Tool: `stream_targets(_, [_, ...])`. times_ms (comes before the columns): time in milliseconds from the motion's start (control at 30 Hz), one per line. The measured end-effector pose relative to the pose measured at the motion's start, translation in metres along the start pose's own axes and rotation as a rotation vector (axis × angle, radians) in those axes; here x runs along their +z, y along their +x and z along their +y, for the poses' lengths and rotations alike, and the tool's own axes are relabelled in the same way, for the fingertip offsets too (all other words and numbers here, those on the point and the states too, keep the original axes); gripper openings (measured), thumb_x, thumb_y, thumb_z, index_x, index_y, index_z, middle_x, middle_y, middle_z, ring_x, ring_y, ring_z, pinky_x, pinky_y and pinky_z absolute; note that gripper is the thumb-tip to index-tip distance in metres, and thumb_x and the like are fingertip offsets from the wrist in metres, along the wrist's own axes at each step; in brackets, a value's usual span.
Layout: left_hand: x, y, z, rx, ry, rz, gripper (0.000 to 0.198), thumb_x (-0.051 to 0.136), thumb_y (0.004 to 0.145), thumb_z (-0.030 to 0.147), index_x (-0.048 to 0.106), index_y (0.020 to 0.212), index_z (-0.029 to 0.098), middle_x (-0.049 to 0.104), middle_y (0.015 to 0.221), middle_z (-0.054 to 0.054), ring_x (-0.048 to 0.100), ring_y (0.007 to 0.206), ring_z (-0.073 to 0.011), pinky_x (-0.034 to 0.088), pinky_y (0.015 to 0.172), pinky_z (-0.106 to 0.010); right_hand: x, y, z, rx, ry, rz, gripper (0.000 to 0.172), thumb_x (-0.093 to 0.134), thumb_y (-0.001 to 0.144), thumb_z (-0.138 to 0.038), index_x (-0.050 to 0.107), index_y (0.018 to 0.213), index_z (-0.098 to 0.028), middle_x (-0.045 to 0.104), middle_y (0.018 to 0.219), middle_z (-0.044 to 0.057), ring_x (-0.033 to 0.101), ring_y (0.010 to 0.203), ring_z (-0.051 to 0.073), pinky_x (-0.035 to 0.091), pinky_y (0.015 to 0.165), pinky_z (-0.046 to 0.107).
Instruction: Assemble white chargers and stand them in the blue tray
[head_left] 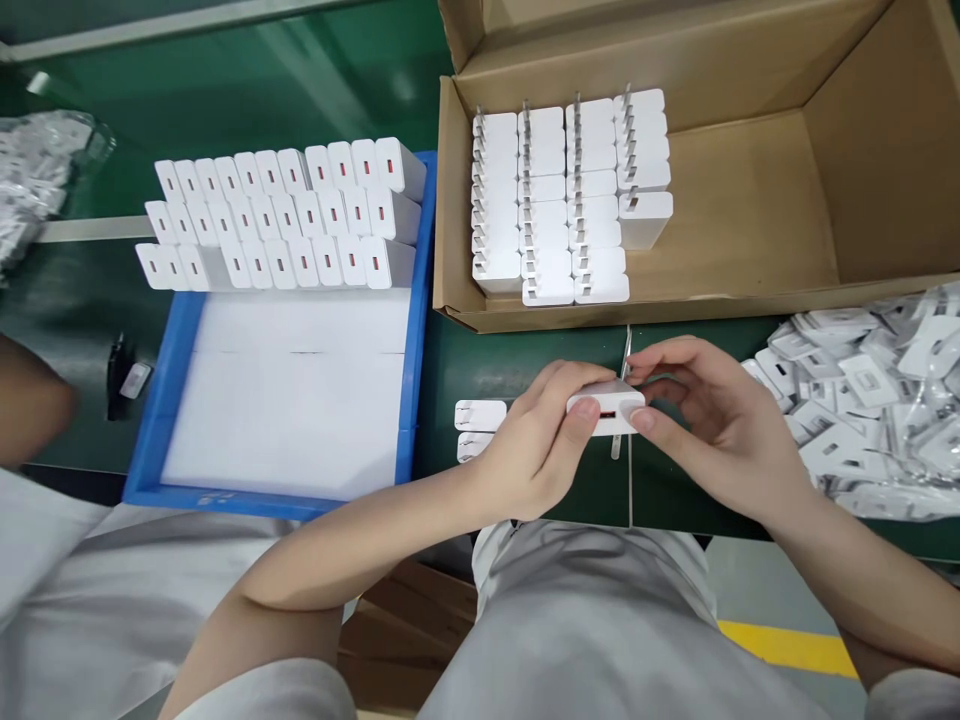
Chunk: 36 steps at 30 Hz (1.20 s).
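My left hand (544, 430) grips a white wall charger (609, 398), thumb on the near face and fingers over the top. A reddish port shows on the side facing me. My right hand (712, 420) pinches the charger's right end with thumb and fingertips. Beneath the charger, metal tweezers (616, 447) lie on the green table, partly hidden. Just left of my left hand are two white pronged pieces (480, 414), the lower one partly covered by the hand.
A blue-rimmed tray (416, 350) at left bears rows of chargers (281, 262). An open cardboard box (750, 200) holds more chargers (547, 240), prongs up. Bags of white plastic parts lie at right (862, 400) and far left (37, 180). Another person's arm (30, 400) is at the left edge.
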<state>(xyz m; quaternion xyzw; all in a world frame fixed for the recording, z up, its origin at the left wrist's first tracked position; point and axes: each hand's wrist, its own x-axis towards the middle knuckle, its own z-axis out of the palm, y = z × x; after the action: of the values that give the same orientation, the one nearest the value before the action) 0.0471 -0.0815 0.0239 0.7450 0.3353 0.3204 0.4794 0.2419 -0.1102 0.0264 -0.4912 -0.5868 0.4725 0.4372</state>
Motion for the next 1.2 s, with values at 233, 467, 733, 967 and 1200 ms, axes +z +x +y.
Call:
stream_targets(233, [-0.001, -0.002, 0.001, 0.028, -0.034, 0.022, 0.032, 0.030, 0.103, 0.027, 0.052, 0.123, 0.015, 0.061, 0.116, -0.013, 0.058, 0.106, -0.0208, 0.047, 0.093, -0.037, -0.003, 0.004, 0.000, 0.161, 0.140, -0.169, 0.028, 0.068, 0.089, -0.033, 0.062, 0.115, -0.026, 0.066, 0.106, 0.005, 0.066, 0.096, 0.019, 0.060, 0.078, 0.026])
stream_targets(467, [0.002, -0.004, 0.000, 0.070, -0.047, 0.019, 0.033, 0.031, 0.102, 0.027, 0.051, 0.125, 0.013, 0.061, 0.111, -0.014, 0.058, 0.103, -0.0214, 0.048, 0.090, -0.038, 0.003, 0.000, -0.001, 0.125, 0.233, -0.088, 0.020, 0.071, 0.086, -0.027, 0.065, 0.104, -0.025, 0.067, 0.093, 0.004, 0.067, 0.082, 0.017, 0.060, 0.073, 0.027])
stream_targets(733, [0.000, -0.004, -0.001, 0.079, -0.049, -0.005, 0.032, 0.031, 0.102, 0.027, 0.051, 0.124, 0.013, 0.060, 0.111, -0.013, 0.057, 0.105, -0.0212, 0.048, 0.090, -0.038, 0.011, -0.003, 0.002, 0.089, 0.226, -0.011, 0.016, 0.070, 0.087, -0.032, 0.063, 0.098, -0.024, 0.066, 0.090, 0.004, 0.065, 0.080, 0.018, 0.057, 0.067, 0.028])
stream_targets(967, [-0.005, 0.000, 0.001, 0.014, -0.106, -0.053, 0.036, 0.026, 0.104, 0.031, 0.053, 0.125, 0.017, 0.062, 0.117, -0.011, 0.059, 0.107, -0.0200, 0.048, 0.093, -0.036, 0.010, -0.004, 0.001, 0.078, 0.252, 0.007, 0.011, 0.069, 0.087, -0.025, 0.064, 0.097, -0.025, 0.065, 0.088, 0.003, 0.063, 0.080, 0.016, 0.056, 0.067, 0.026])
stream_targets(1200, [-0.001, 0.000, 0.000, 0.077, -0.062, -0.014, 0.035, 0.028, 0.103, 0.027, 0.051, 0.127, 0.015, 0.061, 0.118, -0.013, 0.059, 0.110, -0.0215, 0.047, 0.094, -0.037, 0.010, -0.004, 0.002, 0.071, 0.255, 0.011, 0.012, 0.070, 0.087, -0.024, 0.063, 0.097, -0.025, 0.063, 0.089, 0.003, 0.062, 0.079, 0.016, 0.055, 0.067, 0.026])
